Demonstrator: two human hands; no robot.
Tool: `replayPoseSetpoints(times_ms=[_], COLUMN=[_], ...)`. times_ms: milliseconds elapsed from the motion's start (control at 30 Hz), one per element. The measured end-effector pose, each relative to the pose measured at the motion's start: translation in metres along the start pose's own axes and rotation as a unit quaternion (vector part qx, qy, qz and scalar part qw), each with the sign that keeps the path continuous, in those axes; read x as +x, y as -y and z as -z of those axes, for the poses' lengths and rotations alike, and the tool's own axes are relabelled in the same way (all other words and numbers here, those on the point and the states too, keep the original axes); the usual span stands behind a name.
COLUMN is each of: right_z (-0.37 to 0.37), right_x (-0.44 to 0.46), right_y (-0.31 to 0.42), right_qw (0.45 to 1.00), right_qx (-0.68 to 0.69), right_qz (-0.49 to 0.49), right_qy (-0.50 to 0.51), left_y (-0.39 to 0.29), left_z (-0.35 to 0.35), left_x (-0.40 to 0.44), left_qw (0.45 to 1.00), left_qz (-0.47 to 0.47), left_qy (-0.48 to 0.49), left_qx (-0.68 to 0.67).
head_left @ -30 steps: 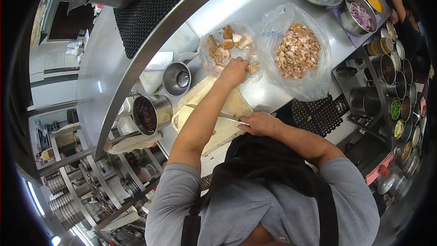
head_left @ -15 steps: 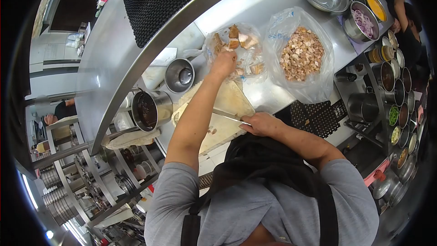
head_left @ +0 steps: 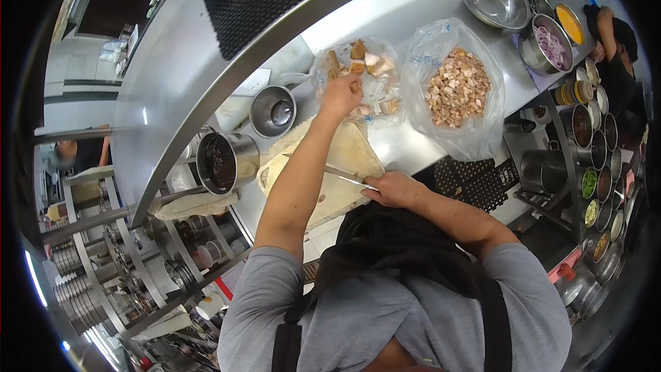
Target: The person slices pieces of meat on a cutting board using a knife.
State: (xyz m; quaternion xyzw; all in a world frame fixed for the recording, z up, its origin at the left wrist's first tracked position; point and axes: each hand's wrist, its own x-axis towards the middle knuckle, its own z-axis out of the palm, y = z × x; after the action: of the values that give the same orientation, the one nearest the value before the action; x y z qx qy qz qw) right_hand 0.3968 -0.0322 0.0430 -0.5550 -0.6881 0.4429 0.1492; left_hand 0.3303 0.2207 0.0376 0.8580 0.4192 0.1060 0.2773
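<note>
**Kitchen counter, seen from above: left hand among the meat chunks, right hand on a knife**

The kitchen spreads around a steel counter (head_left: 415, 145), with a curved steel shelf (head_left: 162, 62) sweeping across the left side and a black perforated mat (head_left: 275, 1) on it. The person, in a grey shirt and black apron, leans in from the near side. Another person (head_left: 615, 52) in dark clothing is at the far right, and a third (head_left: 91, 153) is at the far left.

A large clear plastic bag (head_left: 418, 45) lies open on the counter, holding a heap of diced meat (head_left: 458, 88). Just to its left, a smaller clear bag (head_left: 391, 56) holds larger meat chunks (head_left: 376, 63), pale and brown. Nearer the person is a pale cutting board (head_left: 352, 151) with small scraps on it. To its left are a steel pot (head_left: 246, 158) of dark contents and a steel bowl (head_left: 261, 118); a wider steel bowl (head_left: 482, 8) and a pot of sliced red onion (head_left: 549, 47) are at the upper right.

The left hand (head_left: 341, 96) reaches into the smaller bag, fingers bent together at the chunks; whether they pinch one cannot be told. The right hand (head_left: 394, 189) is closed around the handle of a knife (head_left: 350, 178), whose blade crosses above the board, passing beneath the left forearm.
</note>
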Motion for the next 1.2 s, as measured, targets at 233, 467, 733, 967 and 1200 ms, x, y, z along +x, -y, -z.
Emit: replayPoseSetpoints(times_ms=[233, 467, 733, 967, 1200], right_z=[0.007, -0.047, -0.054, -0.032, -0.031], right_x=[0.002, 0.059, 0.058, 0.053, 0.059], right_y=[0.019, 0.071, 0.086, 0.075, 0.067], right_qw=[0.997, 0.981, 0.996, 0.99, 0.99], right_qx=[-0.012, -0.06, 0.02, 0.076, 0.052], right_qz=[0.07, 0.12, 0.022, -0.094, -0.086], right_qy=[-0.013, 0.139, 0.083, 0.075, 0.097], left_y=[0.034, 0.055, 0.101, 0.133, 0.127], left_z=[0.106, 0.165, 0.15, 0.033, 0.053], left_x=[-0.066, -0.159, -0.294, -0.33, -0.345], left_qw=[0.999, 0.994, 0.984, 0.967, 0.923], left_qz=[0.003, 0.051, 0.144, 0.178, 0.307], left_qy=[-0.044, -0.082, -0.056, -0.17, -0.209], left_qx=[-0.018, -0.043, -0.093, -0.064, -0.105])
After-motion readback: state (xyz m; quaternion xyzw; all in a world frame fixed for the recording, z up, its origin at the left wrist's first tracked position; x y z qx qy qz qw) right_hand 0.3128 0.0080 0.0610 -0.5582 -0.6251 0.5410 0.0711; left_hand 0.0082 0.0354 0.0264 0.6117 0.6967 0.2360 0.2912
